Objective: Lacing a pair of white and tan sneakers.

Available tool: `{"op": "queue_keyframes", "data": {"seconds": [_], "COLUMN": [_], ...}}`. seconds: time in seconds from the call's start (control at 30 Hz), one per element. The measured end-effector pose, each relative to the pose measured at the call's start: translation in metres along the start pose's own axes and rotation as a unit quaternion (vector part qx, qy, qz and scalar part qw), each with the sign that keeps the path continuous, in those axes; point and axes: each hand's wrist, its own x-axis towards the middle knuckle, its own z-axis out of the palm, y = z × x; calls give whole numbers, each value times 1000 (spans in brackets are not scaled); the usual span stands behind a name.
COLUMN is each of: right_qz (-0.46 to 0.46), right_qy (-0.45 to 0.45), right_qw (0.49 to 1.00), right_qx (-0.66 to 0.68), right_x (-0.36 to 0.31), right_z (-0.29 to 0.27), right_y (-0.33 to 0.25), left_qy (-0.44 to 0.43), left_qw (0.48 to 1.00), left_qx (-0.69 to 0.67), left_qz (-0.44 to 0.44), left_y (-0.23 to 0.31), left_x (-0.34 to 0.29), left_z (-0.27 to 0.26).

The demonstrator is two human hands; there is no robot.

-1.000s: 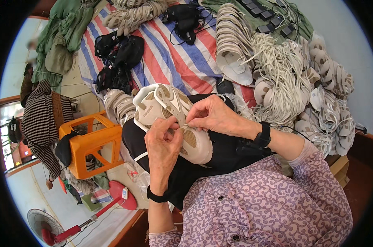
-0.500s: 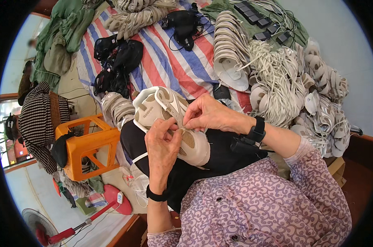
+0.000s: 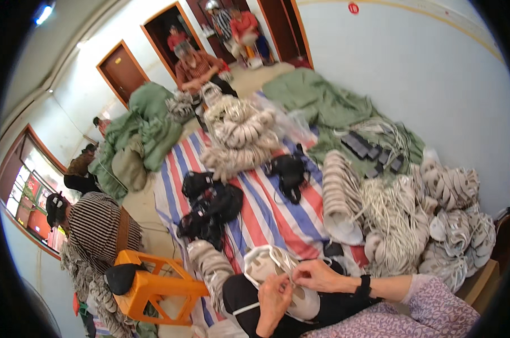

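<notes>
On my dark-trousered lap rests a beige and white shoe upper (image 3: 306, 307), its collar facing away from me. My left hand (image 3: 274, 298) pinches at its front opening, fingertips closed over the eyelet edge. Just to the right, my right hand (image 3: 318, 276) has thumb and forefinger closed at the same opening, apparently on a thin lace whose end is hidden by the fingers. A white lace (image 3: 246, 308) sticks out left of my left wrist across the dark trousers.
Stacked uppers (image 3: 340, 197) and bundled ones with pale laces (image 3: 391, 217) lie to the right. Black gear (image 3: 210, 205) rests on the striped sheet (image 3: 269, 225). An orange stool (image 3: 159, 293) stands left. Another person (image 3: 198, 67) sits at the far side.
My view has tilted up, bringing the far room and other people into sight. The hands and shoe upper now appear lower in the picture; both hands remain closed at the opening.
</notes>
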Motion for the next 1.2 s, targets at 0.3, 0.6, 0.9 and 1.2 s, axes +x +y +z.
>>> {"op": "queue_keyframes", "data": {"seconds": [0.3, 0.6, 0.9, 1.2], "right_qz": [15, -168, -166, 119], "right_qy": [-21, 14, -123, -368], "right_qw": [998, 982, 808, 839], "right_qx": [50, -86, -552, -382], "right_x": [-6, 6, 30, 98], "right_z": [7, -1, 4, -5], "right_y": [7, -13, -33, -28], "left_qy": [3, 5, 83, 28], "left_qw": [999, 999, 996, 996], "left_qx": [-18, -31, -6, -82], "left_qz": [-38, -15, 27, 21], "left_y": [-11, -11, -20, -28], "left_x": [-4, 0, 0, -10], "left_z": [7, 3, -34, -32]}}
